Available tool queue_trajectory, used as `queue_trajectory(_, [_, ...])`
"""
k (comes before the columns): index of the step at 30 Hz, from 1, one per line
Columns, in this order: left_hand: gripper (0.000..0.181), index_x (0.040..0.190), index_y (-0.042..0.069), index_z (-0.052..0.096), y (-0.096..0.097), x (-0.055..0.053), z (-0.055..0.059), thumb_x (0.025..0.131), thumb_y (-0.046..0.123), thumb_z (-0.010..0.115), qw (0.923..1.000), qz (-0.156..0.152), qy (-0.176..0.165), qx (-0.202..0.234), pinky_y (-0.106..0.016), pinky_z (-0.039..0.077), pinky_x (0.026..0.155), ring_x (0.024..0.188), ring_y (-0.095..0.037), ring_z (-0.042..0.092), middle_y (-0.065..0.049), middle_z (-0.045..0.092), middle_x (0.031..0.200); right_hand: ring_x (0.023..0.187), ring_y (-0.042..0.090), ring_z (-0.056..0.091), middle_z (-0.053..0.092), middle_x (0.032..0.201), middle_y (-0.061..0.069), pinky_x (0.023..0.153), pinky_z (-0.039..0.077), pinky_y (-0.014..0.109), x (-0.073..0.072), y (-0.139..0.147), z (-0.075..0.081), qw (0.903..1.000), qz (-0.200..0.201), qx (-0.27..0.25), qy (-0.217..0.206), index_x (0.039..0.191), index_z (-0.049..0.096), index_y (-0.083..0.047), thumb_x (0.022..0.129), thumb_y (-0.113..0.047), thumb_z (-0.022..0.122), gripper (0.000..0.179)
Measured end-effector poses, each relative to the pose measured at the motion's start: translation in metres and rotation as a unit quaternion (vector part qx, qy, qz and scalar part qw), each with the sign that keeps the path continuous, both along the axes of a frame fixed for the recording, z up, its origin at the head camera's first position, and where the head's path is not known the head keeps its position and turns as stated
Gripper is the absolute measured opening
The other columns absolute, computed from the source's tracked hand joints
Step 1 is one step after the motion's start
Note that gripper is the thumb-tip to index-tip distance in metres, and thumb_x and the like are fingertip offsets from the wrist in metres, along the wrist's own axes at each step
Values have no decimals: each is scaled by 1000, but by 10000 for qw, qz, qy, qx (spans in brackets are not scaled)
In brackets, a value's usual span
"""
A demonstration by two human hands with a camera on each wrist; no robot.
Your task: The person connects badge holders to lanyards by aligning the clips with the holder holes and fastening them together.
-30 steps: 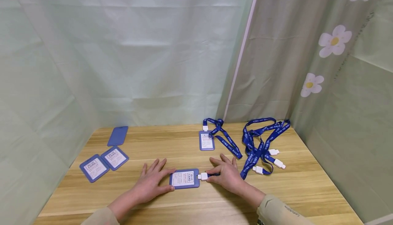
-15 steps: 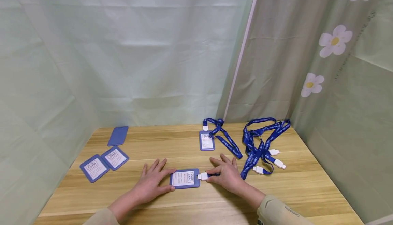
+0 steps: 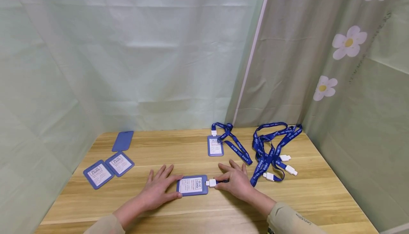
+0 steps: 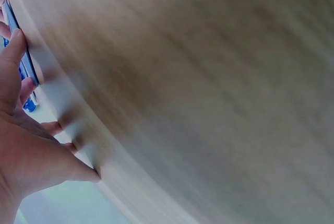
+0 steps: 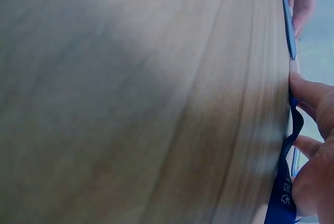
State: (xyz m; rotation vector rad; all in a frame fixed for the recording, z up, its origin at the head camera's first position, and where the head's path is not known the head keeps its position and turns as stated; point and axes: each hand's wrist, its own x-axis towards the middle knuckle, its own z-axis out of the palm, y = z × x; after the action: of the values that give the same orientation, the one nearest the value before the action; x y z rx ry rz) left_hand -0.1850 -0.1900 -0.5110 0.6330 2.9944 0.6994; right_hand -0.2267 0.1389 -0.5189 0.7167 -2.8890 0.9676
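Note:
A blue ID card holder [image 3: 192, 185] lies flat on the wooden table, its slotted end toward the right. My left hand [image 3: 158, 191] holds its left end between thumb and index finger, the other fingers spread on the table. My right hand [image 3: 238, 182] pinches the white clip [image 3: 211, 183] of a blue lanyard, its tip at the holder's slot; whether it is hooked through is too small to tell. In the right wrist view the lanyard strap [image 5: 284, 182] runs back under that hand. The left wrist view shows my left thumb [image 4: 13, 51] against the holder's edge.
Two more card holders [image 3: 98, 174] and a plain blue one [image 3: 123, 141] lie at the left. A holder with lanyard attached [image 3: 215, 146] lies at the back. Tangled blue lanyards [image 3: 271, 152] with white clips lie at the right. Curtains [image 3: 166, 56] enclose the table.

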Motion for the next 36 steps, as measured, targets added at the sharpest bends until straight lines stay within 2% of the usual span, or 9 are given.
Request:
queue_trajectory(8, [63, 141, 25, 63, 1, -3, 3, 88, 58, 72, 9996, 70, -227, -142, -82, 8, 109, 148, -52, 24, -23, 35, 160, 146, 49, 32, 60, 144, 7, 109, -2, 82, -1, -1, 1, 10000, -1, -12, 7, 101, 84, -24, 78, -36, 89, 27])
queue_trajectory(36, [62, 140, 27, 63, 3, -3, 4, 87, 58, 74, 9992, 135, -295, -219, -81, 7, 110, 148, -51, 23, -22, 35, 161, 147, 50, 29, 59, 145, 5, 108, -7, 81, -1, -4, -3, 9999, -32, -108, -88, 101, 84, -24, 77, -36, 90, 27])
